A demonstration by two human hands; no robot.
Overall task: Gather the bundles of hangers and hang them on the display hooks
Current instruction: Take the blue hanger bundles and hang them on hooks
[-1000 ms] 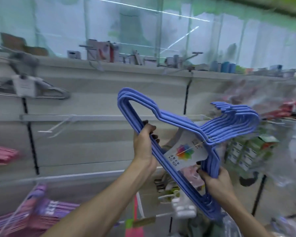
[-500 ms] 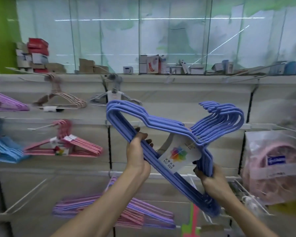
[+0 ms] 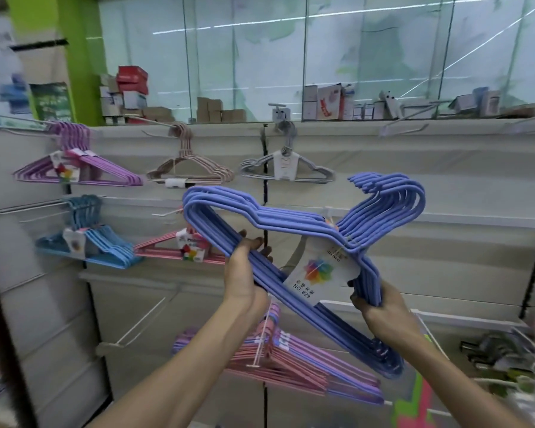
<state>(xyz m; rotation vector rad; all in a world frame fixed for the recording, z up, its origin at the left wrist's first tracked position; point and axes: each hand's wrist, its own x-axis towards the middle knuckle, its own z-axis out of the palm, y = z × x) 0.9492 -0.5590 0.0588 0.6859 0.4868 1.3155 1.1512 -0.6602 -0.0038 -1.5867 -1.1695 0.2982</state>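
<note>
I hold a bundle of periwinkle-blue hangers tilted in front of the display wall, its hooks pointing up to the right and a white paper label tied at the neck. My left hand grips the bundle's long bottom bars near the left shoulder. My right hand grips the bars lower down at the right. Bare white display hooks stick out of the wall, one just left of the bundle, one lower left and one at the upper right.
Other bundles hang on hooks: purple, beige-pink, grey, light blue, pink, and a pink-purple stack low in the middle. Boxes line the top shelf before glass panels. A dark frame stands at left.
The view has swung left along the wall, bringing more hung bundles and the green pillar into sight. Both hands keep the same grip on the blue bundle, still tilted the same way.
</note>
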